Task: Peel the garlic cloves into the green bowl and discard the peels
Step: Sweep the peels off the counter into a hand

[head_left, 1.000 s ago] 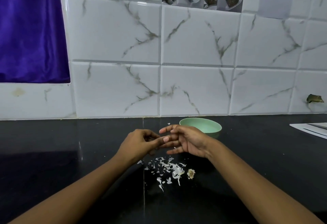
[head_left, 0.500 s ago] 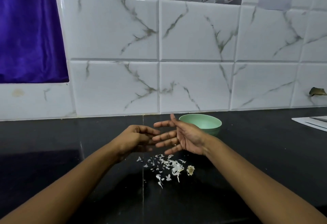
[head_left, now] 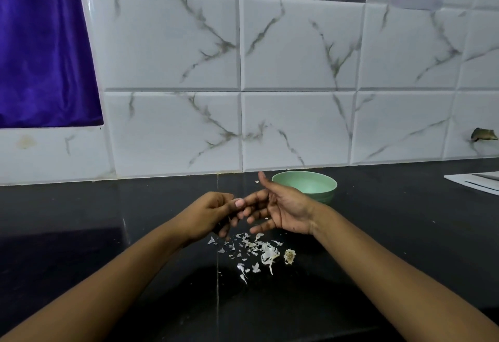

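We hold our right hand (head_left: 286,213) slack and unclenched, palm turned leftward and fingers spread, just in front of the green bowl (head_left: 329,194), which stands on the black counter (head_left: 108,233) near the tiled wall (head_left: 297,71). The bowl's inside is too pale for us to read. Our left hand (head_left: 208,214) curls its fingers, thumb tip against the right hand's fingers, and we cannot tell whether it pinches anything. The white garlic peels (head_left: 256,251) lie scattered on the counter just below both hands, with what may be a dry root stub (head_left: 289,256) at their right edge.

Peels (head_left: 253,254) on counter (head_left: 378,233) before bowl (head_left: 318,187)
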The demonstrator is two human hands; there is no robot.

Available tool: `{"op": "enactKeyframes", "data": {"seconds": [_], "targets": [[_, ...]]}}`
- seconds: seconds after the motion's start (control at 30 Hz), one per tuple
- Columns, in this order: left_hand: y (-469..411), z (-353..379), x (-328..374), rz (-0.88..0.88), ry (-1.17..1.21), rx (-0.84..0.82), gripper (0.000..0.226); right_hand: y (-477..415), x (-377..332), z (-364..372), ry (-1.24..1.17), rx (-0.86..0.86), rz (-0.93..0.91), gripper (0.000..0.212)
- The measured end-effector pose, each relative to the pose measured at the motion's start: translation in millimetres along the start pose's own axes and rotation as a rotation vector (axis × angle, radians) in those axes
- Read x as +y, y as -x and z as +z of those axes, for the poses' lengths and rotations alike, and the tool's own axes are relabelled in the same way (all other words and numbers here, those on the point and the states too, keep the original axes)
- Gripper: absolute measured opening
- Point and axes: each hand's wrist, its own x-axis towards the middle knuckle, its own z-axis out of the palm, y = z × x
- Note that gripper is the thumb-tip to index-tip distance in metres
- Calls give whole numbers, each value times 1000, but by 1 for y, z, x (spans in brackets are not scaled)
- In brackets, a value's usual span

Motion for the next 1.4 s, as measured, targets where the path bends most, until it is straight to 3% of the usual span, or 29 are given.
{"op": "enactKeyframes", "data": {"seconds": [0.07,0.13,0.2,0.3,0.37,0.47,0.53,0.6,0.7,0.83,1.0,1.1,1.23,1.4], "targets": [[0,-7,-4,11,-96,12,10,0,0,-5,-9,111,-82,48],[0,-15,-9,44,-273,86,24,-2,3,-12,83,245,-170,30],[-1,-19,-11,77,-429,139,31,-5,9,-12,355,315,-183,17],[-2,-17,-12,73,-606,180,22,-18,19,-7,718,396,-183,44],[0,-18,-12,40,-676,245,9,-24,19,-11,835,480,-141,49],[-1,-21,-17,0,-596,348,36,-37,19,-27,992,511,36,46],[-3,-20,-21,-28,-557,351,37,-55,21,-39,1045,506,134,50],[-7,-17,-28,-50,-562,313,19,-76,21,-51,1072,515,213,52],[-12,-20,-36,-53,-574,311,35,-108,19,-74,1008,583,301,48],[-15,-32,-47,-58,-574,378,32,-148,28,-105,1058,620,276,54],[-19,-46,-58,-112,-517,440,25,-172,31,-128,1168,481,279,62],[-20,-45,-64,-187,-501,384,22,-162,30,-113,1160,358,255,58],[-20,-47,-67,-247,-525,318,23,-102,29,-90,1139,138,156,53],[-16,-39,-57,-282,-606,243,30,-2,24,-41,1166,-215,173,55]]}}
